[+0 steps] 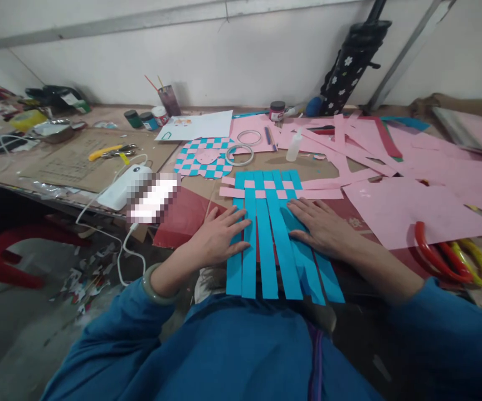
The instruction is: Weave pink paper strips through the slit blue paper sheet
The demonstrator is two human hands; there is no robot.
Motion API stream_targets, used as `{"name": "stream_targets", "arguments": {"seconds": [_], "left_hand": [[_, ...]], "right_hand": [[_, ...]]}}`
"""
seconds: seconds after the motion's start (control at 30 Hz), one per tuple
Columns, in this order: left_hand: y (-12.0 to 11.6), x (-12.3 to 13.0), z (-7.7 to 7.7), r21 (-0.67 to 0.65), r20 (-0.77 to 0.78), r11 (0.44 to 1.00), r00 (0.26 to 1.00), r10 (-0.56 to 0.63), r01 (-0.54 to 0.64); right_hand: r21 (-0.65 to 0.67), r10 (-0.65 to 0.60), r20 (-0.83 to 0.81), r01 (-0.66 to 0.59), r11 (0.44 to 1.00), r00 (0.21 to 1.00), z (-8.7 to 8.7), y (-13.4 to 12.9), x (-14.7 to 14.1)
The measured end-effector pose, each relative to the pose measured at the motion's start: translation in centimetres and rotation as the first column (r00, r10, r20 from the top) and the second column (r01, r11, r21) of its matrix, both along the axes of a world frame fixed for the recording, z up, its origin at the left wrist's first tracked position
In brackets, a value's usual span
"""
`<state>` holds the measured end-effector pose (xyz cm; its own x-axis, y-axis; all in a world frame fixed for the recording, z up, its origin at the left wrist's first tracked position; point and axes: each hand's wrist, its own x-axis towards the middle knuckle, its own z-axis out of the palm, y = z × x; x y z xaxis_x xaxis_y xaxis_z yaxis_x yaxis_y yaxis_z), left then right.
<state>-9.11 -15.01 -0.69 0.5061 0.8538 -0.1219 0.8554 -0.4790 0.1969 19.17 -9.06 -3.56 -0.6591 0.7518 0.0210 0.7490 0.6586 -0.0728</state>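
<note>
Paper weave (266, 250) on the worktable (107, 114), scissors (449, 260) to its right, tape roll (239, 155) behind it

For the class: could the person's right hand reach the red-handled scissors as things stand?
Probably yes: the right hand rests on the blue paper strips, and the red-handled scissors lie off to its right, with only flat pink paper near that path.

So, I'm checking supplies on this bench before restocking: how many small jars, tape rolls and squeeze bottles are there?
small jars: 4
tape rolls: 2
squeeze bottle: 1
Total: 7
</note>
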Motion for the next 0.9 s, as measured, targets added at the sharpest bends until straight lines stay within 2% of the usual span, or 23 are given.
{"name": "stream_targets", "arguments": {"seconds": [0.17, 0.27, 0.33, 0.5, 0.7, 0.8, 0.9], "left_hand": [[0.3, -0.9, 1.1, -0.048, 0.149, 0.998, 0.988, -0.028, 0.036], [0.4, -0.9, 1.2, 0.065, 0.205, 0.998, 0.979, 0.006, -0.020], [0.6, -0.5, 0.9, 0.116, 0.162, 0.992, 0.986, 0.033, -0.052], [0.7, 0.6, -0.2, 0.031, 0.025, 0.999, 1.000, 0.018, -0.018], [0.9, -0.1, 0.9, 0.003, -0.020, 1.000, 0.999, 0.028, -0.028], [1.4, -0.3, 1.5, 0.018, -0.006, 0.999, 1.000, 0.026, -0.026], [2.5, -0.2, 1.4, 0.050, 0.005, 0.998, 0.999, 0.044, -0.044]], "right_hand": [[0.026, 0.016, -0.031, -0.016, 1.000, 0.999, 0.4, -1.1, 0.2], [0.062, 0.030, -0.068, -0.026, 0.998, 0.997, 0.7, -1.2, 0.5], [0.071, 0.051, -0.069, -0.046, 0.996, 0.996, 0.7, -1.1, 0.4], [0.032, 0.086, 0.004, -0.086, 0.996, 0.996, 0.1, -1.9, -1.5], [0.029, 0.066, -0.026, -0.065, 0.997, 0.997, 0.0, -3.1, -2.6], [0.046, 0.049, -0.055, -0.046, 0.998, 0.997, 0.5, -2.2, -1.8], [0.062, -0.022, -0.051, 0.025, 0.998, 0.998, 0.6, -0.1, -0.4]]}}
